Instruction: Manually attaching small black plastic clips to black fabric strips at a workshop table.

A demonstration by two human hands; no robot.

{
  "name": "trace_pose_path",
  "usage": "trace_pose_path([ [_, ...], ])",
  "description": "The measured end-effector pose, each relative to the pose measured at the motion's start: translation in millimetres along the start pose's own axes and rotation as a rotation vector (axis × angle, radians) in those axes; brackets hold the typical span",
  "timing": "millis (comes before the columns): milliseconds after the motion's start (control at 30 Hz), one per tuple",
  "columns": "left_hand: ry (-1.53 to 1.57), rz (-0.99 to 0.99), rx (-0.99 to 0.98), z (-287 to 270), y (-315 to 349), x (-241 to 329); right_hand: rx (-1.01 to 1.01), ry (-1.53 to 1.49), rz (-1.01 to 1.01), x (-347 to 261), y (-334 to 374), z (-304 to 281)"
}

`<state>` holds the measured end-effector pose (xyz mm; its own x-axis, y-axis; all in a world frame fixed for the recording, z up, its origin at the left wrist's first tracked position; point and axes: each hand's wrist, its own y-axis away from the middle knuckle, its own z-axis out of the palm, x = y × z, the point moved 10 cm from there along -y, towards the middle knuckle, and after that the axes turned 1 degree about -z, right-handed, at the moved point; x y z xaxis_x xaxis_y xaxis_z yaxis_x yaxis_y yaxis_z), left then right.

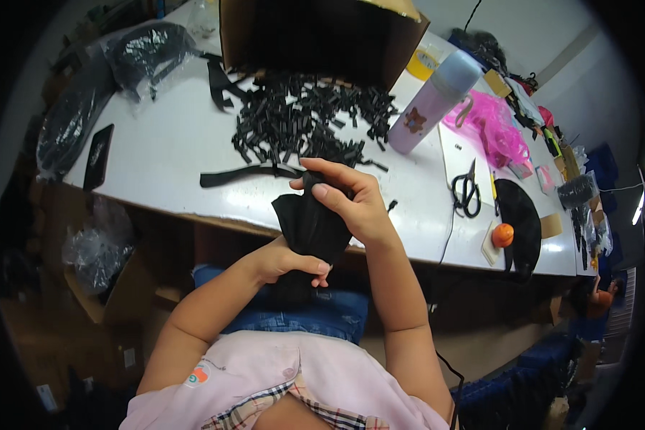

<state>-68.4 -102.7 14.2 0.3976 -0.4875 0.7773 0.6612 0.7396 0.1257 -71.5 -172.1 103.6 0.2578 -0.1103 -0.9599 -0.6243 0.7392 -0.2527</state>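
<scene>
A piece of black fabric [314, 228] hangs between my two hands, over the front edge of the white table. My left hand [292, 262] is closed round its lower part, thumb lying across the front. At its upper end my right hand [350, 198] pinches the fabric between thumb and fingers. Just beyond my right hand lies a loose heap of small black strip pieces [287, 122]. A longer black strip [240, 174] stretches out to the left of my fingers. Part of the fabric is hidden behind my hands.
An open cardboard box [411, 54] stands behind the heap. To the right are a lilac tumbler [426, 107], black scissors [467, 195], a pink plastic bag [491, 129] and a small orange round object [502, 235]. A phone [99, 158] and black-filled plastic bags [150, 54] lie left.
</scene>
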Motion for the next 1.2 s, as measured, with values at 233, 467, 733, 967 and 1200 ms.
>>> trace_pose_path([
  [233, 0.049, -0.136, 0.105, -15, 24, -49, 0.075, 0.142, 0.132, 58, 38, 6],
  [467, 0.122, -0.156, 0.095, -12, 28, -57, 0.101, 0.149, 0.125, 53, 46, 12],
  [733, 0.288, 0.125, 0.243, -43, 46, -18, 0.372, 1.276, -0.288, 3, -4, -1],
  [967, 0.338, 0.345, 0.513, -60, 51, 14, 0.337, 1.263, -0.508, -11, -2, 23],
  [1200, 0.519, 0.406, 0.625, -79, 51, 30, 0.08, 1.49, -0.546, -26, 60, 91],
])
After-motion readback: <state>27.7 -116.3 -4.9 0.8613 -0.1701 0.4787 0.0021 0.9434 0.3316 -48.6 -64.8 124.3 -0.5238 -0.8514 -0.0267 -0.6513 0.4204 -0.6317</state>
